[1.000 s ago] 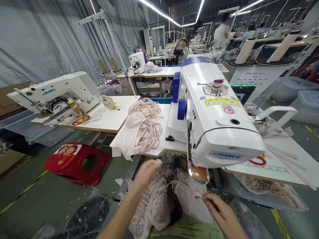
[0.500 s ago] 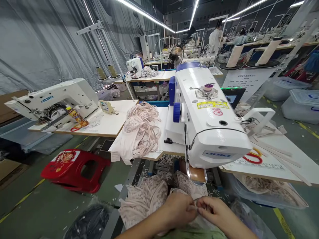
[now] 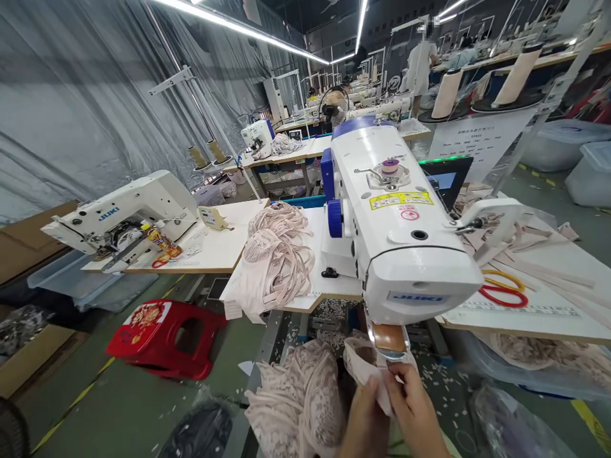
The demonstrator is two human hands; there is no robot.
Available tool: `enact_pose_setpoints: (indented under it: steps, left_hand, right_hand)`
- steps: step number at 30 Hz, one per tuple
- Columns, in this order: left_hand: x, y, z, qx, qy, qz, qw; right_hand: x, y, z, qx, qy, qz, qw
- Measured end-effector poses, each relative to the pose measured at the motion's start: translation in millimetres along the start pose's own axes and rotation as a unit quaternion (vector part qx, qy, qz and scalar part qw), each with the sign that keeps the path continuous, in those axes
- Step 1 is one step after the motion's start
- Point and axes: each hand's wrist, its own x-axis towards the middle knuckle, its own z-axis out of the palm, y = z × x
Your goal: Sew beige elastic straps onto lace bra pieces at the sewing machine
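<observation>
Fingers (image 3: 403,376) of the right hand (image 3: 413,401) are closed narrowly on the edge of a pale pink lace garment (image 3: 363,366), and the left hand (image 3: 366,413) grips the same cloth just beside, its thumb pointing up; the two hands are close together. The garment hangs in front of and below the brown-faced metal end (image 3: 389,338) of the nearest sewing machine (image 3: 415,254); whether it touches that end I cannot tell. Left of the hands, near the person's lap, sits a heap of similar lace garments (image 3: 298,397). Beyond, the white worktable (image 3: 344,289) carries a pile of pink pieces and straps (image 3: 279,261) left of the machine, and on its right side scissors (image 3: 506,290) with red and yellow handles beside loose pale strips (image 3: 554,270). Beneath that side is a clear bin (image 3: 480,364) of lace pieces. Farther left, a red stool (image 3: 162,346) stands on the green floor, before a second table (image 3: 222,245) bearing another white sewing machine (image 3: 138,197) and a bottle (image 3: 162,240) with orange-brown contents. Well back are a round fan (image 3: 335,105) and a person in white (image 3: 420,67)
</observation>
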Motion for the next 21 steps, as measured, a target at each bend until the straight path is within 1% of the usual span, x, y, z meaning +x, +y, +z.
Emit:
enact_pose_setpoints:
  steps: [2,3,5,6,7,8,9,10,11,12,13,15,16,17,18,19,20,21]
  left_hand:
    - [3.3,-3.6,0.1,-0.011,0.059,0.040,0.997]
    - [4.0,-4.9,-2.4,0.012,0.085,0.050,0.995]
    - [3.4,-4.0,-10.7,0.082,0.127,0.063,0.986]
    - [2.2,-0.9,-15.4,0.124,0.138,0.068,0.980]
    - [0.3,4.2,-19.7,0.171,0.136,0.070,0.973]
    - [-1.9,11.4,-22.8,0.226,0.115,0.066,0.965]
    - [-4.5,20.0,-24.5,0.280,0.078,0.054,0.955]
    - [-7.3,29.7,-24.5,0.328,0.033,0.038,0.943]
    - [-10.2,39.5,-23.0,0.364,-0.012,0.021,0.931]
    - [-12.9,48.7,-20.1,0.386,-0.051,0.006,0.921]
    - [-15.4,56.5,-16.3,0.395,-0.082,-0.004,0.915]
    - [-19.1,65.7,-8.9,0.387,-0.124,-0.017,0.913]
    - [-20.0,66.3,-6.6,0.380,-0.144,-0.024,0.913]
    - [-19.9,64.5,-5.9,0.370,-0.159,-0.035,0.915]
    - [-18.8,60.6,-7.1,0.344,-0.158,-0.050,0.924]
    - [-16.6,55.6,-10.3,0.306,-0.137,-0.068,0.940]
    - [-13.3,50.6,-15.3,0.260,-0.105,-0.083,0.956]
    - [-9.1,46.8,-21.6,0.210,-0.064,-0.095,0.971]
  right_hand:
    - [-5.0,2.8,7.0,0.017,-0.009,-0.004,1.000]
    - [-7.1,2.4,9.0,0.028,-0.008,-0.003,1.000]
    - [-10.5,-3.2,8.1,0.042,0.000,-0.001,0.999]
    - [-11.6,-7.7,4.7,0.037,0.001,-0.005,0.999]
    - [-12.0,-12.8,-0.9,0.023,0.002,-0.016,1.000]
    - [-11.3,-17.9,-8.3,0.000,0.007,-0.036,0.999]
    - [-9.5,-22.5,-17.2,-0.029,0.011,-0.063,0.998]
    - [-6.7,-26.5,-26.8,-0.060,0.004,-0.091,0.994]
    - [-3.2,-29.9,-36.2,-0.090,-0.022,-0.117,0.989]
    - [0.5,-32.9,-44.8,-0.117,-0.070,-0.136,0.981]
    - [4.0,-35.9,-51.7,-0.140,-0.134,-0.146,0.970]
    - [8.8,-42.5,-59.1,-0.178,-0.263,-0.146,0.937]
    - [9.9,-46.4,-59.8,-0.192,-0.303,-0.141,0.923]
    - [10.4,-50.6,-59.2,-0.200,-0.322,-0.135,0.916]
    - [10.8,-55.0,-58.3,-0.200,-0.322,-0.130,0.916]
    - [11.7,-59.3,-58.2,-0.192,-0.309,-0.128,0.922]
    - [13.4,-63.1,-60.0,-0.179,-0.284,-0.125,0.934]
    - [16.2,-65.9,-64.6,-0.163,-0.240,-0.120,0.949]
